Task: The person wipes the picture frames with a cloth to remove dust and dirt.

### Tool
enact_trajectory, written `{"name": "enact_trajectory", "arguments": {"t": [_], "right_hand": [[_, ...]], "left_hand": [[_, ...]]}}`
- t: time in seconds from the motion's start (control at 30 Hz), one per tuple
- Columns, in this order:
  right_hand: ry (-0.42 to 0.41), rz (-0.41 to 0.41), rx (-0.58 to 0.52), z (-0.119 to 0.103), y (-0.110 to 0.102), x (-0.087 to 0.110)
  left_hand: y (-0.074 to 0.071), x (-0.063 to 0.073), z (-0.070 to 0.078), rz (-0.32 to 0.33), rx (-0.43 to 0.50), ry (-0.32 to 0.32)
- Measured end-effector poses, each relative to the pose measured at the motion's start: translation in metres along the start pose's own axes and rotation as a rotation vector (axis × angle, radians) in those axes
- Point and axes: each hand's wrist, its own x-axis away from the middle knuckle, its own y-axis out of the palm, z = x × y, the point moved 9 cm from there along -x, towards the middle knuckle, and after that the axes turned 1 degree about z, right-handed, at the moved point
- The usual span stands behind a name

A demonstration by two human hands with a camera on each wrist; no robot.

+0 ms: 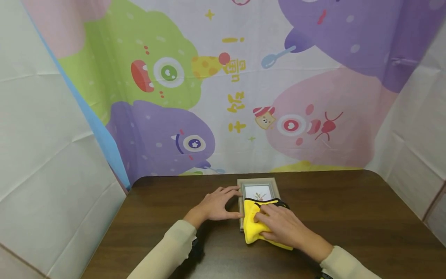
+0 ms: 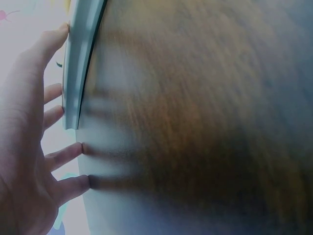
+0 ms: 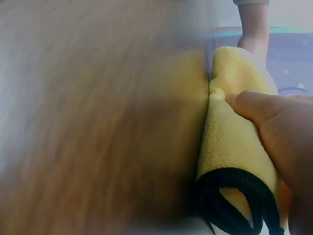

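A picture frame [image 1: 258, 182] with a pale border and a small plant print lies flat on the dark wooden table. Over its lower part is a yellow cloth [image 1: 252, 224] with black edging, bunched up and hanging past the frame's near right side. My right hand [image 1: 283, 224] grips this cloth, thumb and fingers curled into it. Along the frame's left edge my left hand [image 1: 217, 203] is spread, thumb and some fingertips touching the side. From the left wrist view, two other fingertips of that hand meet the table beyond the frame's corner. The cloth hides much of the print.
The brown tabletop [image 1: 348, 217] has rounded far corners. Behind it hangs a cartoon-printed curtain [image 1: 240, 147] with colourful monsters. White sheeting [image 1: 59, 155] closes off the left side, and similar white panels [image 1: 414, 155] stand at the right.
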Motion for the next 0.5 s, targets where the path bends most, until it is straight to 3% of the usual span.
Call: {"name": "enact_trajectory", "arguments": {"t": [0.5], "right_hand": [[-0.032, 0.077, 0.011, 0.023, -0.017, 0.029]], "left_hand": [[-0.002, 0.002, 0.003, 0.014, 0.001, 0.021]]}}
